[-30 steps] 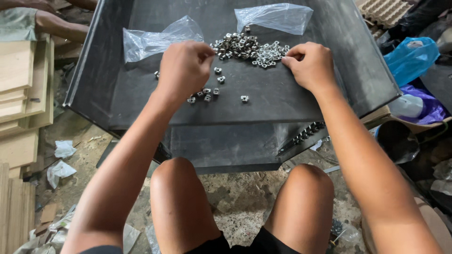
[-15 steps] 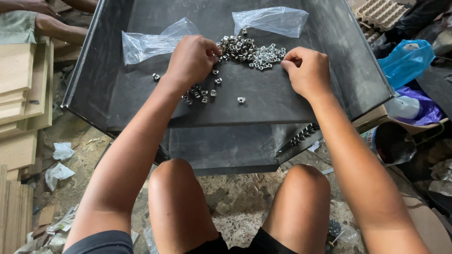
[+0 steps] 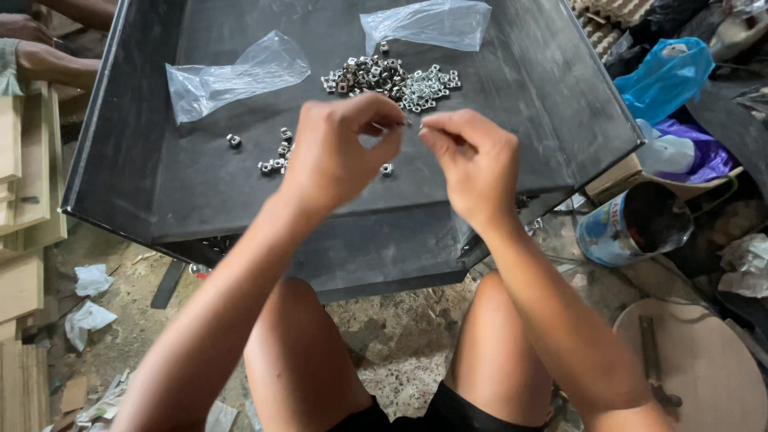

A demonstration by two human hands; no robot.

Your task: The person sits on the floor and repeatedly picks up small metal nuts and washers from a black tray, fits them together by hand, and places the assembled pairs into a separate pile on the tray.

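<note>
While both hands hover close together above the middle of the wide black metal tray (image 3: 552, 88), the left hand (image 3: 340, 152) has its fingers curled with thumb and forefinger pinched at the tips, and the right hand (image 3: 476, 164) mirrors it, its fingertips pinched and pointing at the left; a thin small piece seems to sit between the two pinches, though it is too small to tell what it is or which hand grips it; beyond the hands, towards the far wall of the tray, lies the heap of small silvery metal nuts (image 3: 392, 78); a looser scatter of the same nuts (image 3: 276, 156) lies just left of the left hand, with a single nut (image 3: 386, 169) on the tray floor below the wrists; two crumpled clear plastic bags rest on the tray, one at the left (image 3: 232, 76) and one at the far right (image 3: 428, 20); beside the tray on the right sit a blue plastic bag (image 3: 668, 76) and an open paint tin (image 3: 632, 224).
</note>
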